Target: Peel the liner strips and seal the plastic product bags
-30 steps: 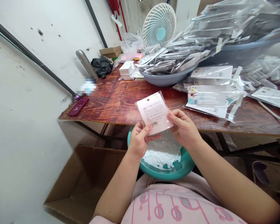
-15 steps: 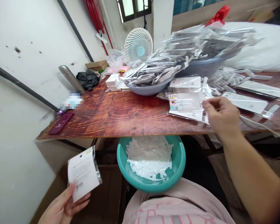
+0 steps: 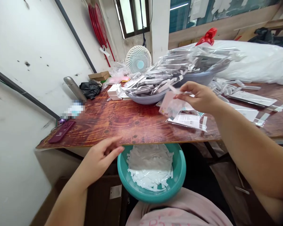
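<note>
My right hand (image 3: 195, 97) pinches a clear plastic packet (image 3: 171, 102) by its strip end, with a pale printed card inside. It is raised and tilted over the table. Below it lie more card packets, one with a white printed card (image 3: 185, 120) near the table's front. My left hand (image 3: 105, 157) is empty at the table's front edge, thumb and fingers apart and slightly curled. Beside it, a teal basin (image 3: 122, 179) rests at the lap, containing many white paper strips (image 3: 151, 180) and a greyish sheet.
Two grey-blue basins heaped with packets (image 3: 151, 83) stand at the back, beside a white fan (image 3: 138, 59). Small clear tubes (image 3: 226, 88) and flat packets (image 3: 254, 97) lie at the right. A maroon phone case (image 3: 62, 131) is at the left corner; a brown carton (image 3: 103, 201) stands below.
My left hand has let go of its card packet and moved up and right to the table edge. My right hand has lifted a packet off the pile, toward the left.
</note>
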`<state>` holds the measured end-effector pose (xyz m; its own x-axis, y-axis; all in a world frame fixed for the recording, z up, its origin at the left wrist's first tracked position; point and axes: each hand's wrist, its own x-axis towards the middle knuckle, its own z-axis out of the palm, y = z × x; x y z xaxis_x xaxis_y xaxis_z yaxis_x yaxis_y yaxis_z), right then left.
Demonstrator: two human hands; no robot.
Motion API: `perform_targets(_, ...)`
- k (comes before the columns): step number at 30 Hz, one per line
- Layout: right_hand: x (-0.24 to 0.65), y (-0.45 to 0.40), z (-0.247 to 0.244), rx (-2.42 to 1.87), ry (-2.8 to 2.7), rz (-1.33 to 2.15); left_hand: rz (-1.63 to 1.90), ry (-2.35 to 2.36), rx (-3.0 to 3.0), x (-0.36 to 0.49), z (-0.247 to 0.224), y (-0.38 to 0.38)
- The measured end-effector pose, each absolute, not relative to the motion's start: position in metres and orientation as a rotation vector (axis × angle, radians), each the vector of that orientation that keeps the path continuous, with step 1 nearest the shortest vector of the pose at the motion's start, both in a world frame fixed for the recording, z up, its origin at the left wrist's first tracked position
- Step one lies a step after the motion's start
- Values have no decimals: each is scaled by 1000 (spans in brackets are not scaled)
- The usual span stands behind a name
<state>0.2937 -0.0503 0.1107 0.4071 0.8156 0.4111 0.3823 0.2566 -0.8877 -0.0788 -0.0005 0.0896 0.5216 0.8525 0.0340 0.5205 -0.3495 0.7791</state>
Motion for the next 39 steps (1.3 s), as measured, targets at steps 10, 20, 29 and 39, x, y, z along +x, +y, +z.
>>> perform_targets(10,239,-22,136,-1118,-1250,1054,965,434,1113,64,84,44)
perform_targets(20,215,-16,87,-1021,-687,1146,1111,702,895,68,73,47)
perform_targets(29,227,3,86,-991,-1006,727,1272,534,1457,52,84,83)
perform_targets(39,227,-88,9,-1237,-1655,305,905,360,2483,-15,29,10)
